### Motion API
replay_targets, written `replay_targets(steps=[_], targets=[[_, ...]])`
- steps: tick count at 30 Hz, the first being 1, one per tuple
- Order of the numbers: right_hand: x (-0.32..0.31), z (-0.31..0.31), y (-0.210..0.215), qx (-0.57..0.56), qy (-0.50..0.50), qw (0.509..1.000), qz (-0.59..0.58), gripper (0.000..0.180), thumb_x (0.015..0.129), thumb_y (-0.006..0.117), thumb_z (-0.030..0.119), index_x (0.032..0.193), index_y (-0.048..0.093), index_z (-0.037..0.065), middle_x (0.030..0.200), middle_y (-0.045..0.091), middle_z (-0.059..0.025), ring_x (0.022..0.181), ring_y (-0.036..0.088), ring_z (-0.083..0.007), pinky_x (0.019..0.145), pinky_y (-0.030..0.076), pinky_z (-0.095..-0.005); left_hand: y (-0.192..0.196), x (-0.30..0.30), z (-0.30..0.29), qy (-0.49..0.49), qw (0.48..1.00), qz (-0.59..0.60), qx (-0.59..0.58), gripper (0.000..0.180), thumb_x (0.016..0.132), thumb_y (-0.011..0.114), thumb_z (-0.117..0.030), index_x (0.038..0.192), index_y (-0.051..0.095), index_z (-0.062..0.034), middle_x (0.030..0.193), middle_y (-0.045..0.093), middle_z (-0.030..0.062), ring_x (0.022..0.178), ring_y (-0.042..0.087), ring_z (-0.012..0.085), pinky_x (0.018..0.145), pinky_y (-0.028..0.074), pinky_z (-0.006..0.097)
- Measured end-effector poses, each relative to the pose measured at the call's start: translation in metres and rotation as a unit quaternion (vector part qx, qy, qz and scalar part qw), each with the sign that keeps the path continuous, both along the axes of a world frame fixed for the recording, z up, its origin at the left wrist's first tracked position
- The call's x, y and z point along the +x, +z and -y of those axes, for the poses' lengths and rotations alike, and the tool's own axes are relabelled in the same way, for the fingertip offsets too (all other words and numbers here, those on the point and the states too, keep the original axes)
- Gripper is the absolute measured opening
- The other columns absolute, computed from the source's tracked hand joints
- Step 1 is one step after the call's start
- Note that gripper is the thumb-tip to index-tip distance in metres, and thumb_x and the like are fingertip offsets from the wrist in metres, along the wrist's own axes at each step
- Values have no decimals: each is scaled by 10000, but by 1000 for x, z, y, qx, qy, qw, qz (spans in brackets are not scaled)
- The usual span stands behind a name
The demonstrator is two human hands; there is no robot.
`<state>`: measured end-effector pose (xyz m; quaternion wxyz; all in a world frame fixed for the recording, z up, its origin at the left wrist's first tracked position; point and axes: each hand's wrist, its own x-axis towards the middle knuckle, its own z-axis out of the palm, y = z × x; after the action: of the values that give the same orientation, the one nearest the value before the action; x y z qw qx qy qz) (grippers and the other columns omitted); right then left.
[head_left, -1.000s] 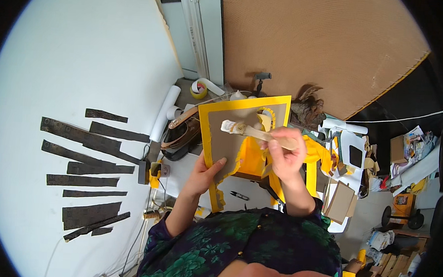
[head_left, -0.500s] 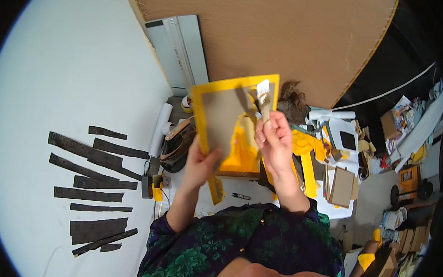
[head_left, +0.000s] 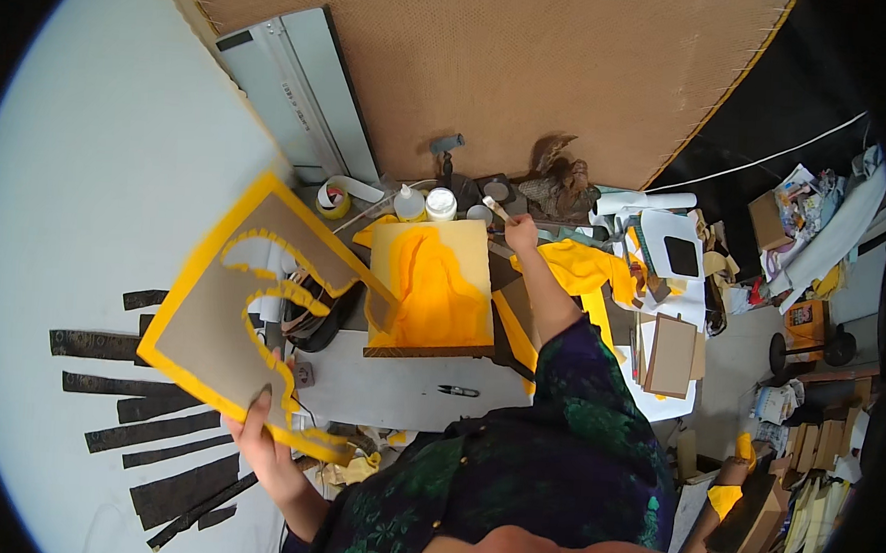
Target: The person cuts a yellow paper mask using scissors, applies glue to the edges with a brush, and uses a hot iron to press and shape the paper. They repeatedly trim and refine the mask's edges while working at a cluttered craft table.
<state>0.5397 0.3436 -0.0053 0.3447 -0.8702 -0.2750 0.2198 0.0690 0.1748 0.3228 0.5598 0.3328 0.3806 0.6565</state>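
Head view: left hand (head_left: 269,450) pinches the yellow-edged panel (head_left: 197,336) by its border, raised mostly left of the box (head_left: 432,286); right hand (head_left: 521,234), small here, seems closed round the brush (head_left: 496,209). Best keep the panel's tabs untouched.

Craft workshop: 1 brush (head_left: 498,210), 1 cut-out panel (head_left: 200,326), 1 squeeze bottle (head_left: 408,206), worktop (head_left: 382,388) bearing boards (head_left: 671,356) and yellow material (head_left: 586,268).
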Motion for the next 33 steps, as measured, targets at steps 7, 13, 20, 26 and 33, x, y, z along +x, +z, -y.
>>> replay_targets(steps=[7, 13, 20, 26, 33], targets=[[15, -19, -64, -68, 16, 997, -24, 280, 907, 652, 270, 1076, 632, 48, 1030, 703, -164, 951, 672, -331, 821, 540, -416, -31, -21, 17, -18, 999, 24, -18, 674, 897, 537, -116, 1499, 261, 6, 1464, 386, 252, 1379, 384, 406, 1130, 312, 628], [-2, -27, -36, 130, 120, 983, -44, 183, 939, 630, 172, 1071, 613, 47, 947, 690, -142, 860, 676, -273, 762, 527, -371, -50, -24, 12, -32, 999, 27, -16, 686, 912, 535, -125, 1507, 225, 16, 1487, 346, 271, 1400, 348, 407, 1151, 288, 607], [-21, -49, -4, 212, 227, 951, -3, 167, 906, 654, 121, 1036, 611, 24, 946, 675, -154, 852, 668, -311, 752, 518, -395, -48, -3, -2, -54, 998, 27, -11, 686, 914, 535, -131, 1501, 222, 35, 1484, 337, 282, 1394, 353, 414, 1143, 308, 598], [0, -30, -15, 271, 161, 949, -16, 388, 943, 630, 278, 1249, 618, 41, 1059, 702, -171, 952, 693, -296, 817, 532, -378, -46, 2, -9, -90, 996, 18, -2, 685, 932, 523, -163, 1501, 208, 52, 1513, 284, 289, 1420, 302, 422, 1134, 328, 595], [36, 149, -4, 273, -42, 958, 79, 178, 963, 606, 147, 1020, 699, 6, 924, 705, -143, 816, 689, -225, 698, 529, -317, -51, 31, -11, -35, 998, 28, -45, 727, 915, 523, -323, 1494, 253, 23, 1429, 398, 296, 1288, 452, 392, 1075, 387, 509]])
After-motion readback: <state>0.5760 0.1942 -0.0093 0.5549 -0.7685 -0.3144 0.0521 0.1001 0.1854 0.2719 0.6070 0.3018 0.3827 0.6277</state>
